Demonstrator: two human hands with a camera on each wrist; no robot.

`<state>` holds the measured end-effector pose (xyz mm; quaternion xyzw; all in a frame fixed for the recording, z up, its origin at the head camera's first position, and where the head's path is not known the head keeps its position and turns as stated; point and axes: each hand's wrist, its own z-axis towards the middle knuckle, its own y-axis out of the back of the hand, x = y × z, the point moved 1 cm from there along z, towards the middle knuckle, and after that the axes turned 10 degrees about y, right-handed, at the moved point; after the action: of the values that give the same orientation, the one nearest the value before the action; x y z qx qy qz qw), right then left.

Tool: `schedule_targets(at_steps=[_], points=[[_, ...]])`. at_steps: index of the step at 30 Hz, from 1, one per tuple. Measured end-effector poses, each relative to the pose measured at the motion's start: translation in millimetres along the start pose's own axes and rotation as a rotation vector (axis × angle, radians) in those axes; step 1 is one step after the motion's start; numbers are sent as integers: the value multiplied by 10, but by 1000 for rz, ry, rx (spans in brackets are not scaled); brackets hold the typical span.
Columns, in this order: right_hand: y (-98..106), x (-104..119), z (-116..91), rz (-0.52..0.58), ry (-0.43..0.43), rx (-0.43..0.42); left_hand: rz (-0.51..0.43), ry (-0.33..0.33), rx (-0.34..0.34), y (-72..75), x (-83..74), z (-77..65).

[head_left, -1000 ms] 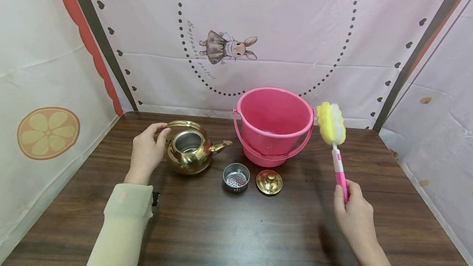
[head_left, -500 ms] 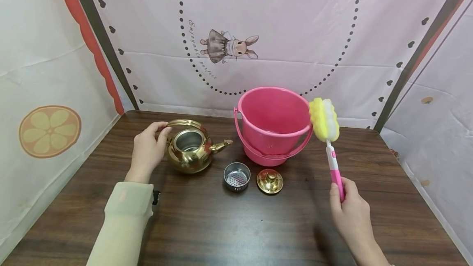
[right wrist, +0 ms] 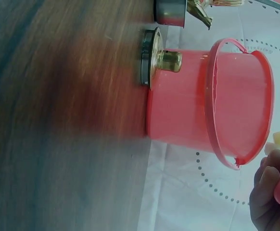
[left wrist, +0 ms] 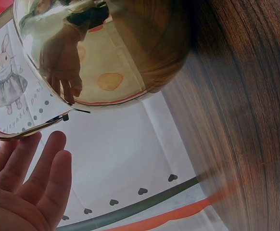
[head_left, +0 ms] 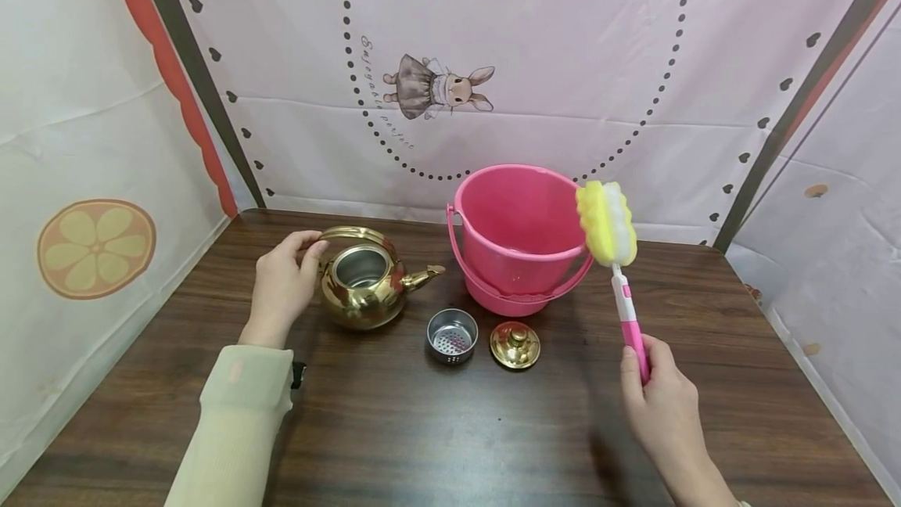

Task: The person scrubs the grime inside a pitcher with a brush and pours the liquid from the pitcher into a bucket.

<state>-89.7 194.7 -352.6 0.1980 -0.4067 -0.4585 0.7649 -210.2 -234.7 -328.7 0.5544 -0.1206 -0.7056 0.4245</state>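
Note:
On the left of the table stands a shiny brass teapot [head_left: 362, 296] without its lid, spout to the right. My left hand [head_left: 283, 280] pinches the arched handle [head_left: 362, 233] between thumb and fingers; the left wrist view shows the other fingers spread below it. My right hand [head_left: 662, 405] grips the pink end of a sponge brush [head_left: 624, 303]. The brush is held up, its yellow and white sponge head overlapping the right rim of a pink bucket [head_left: 517, 276] in the head view. A steel strainer cup [head_left: 452, 336] and the brass lid [head_left: 515, 345] lie in front of the bucket.
The brown wooden table [head_left: 436, 444] reaches back to a pale printed cloth [head_left: 563, 61] with a rabbit on it. More cloth hangs at the left and right sides. The bucket's handle [head_left: 524, 300] hangs down across its front.
My right hand has moved the brush to the left, so its sponge head has come over to the bucket's right rim. The left hand and teapot have stayed in place.

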Motion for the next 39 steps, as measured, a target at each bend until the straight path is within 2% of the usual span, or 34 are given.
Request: schedule_targets(at_steps=[8, 16, 27, 39], points=[[-14, 45, -10, 17, 43, -4, 1, 2, 0, 2, -4, 2], [-19, 85, -2, 31, 42, 3, 2, 1, -1, -2, -5, 9], [-51, 149, -3, 51, 123, -17, 2, 2, -7, -11, 0, 14], [-75, 190, 4, 77, 154, -34, 6, 3, -4, -12, 17, 10]])
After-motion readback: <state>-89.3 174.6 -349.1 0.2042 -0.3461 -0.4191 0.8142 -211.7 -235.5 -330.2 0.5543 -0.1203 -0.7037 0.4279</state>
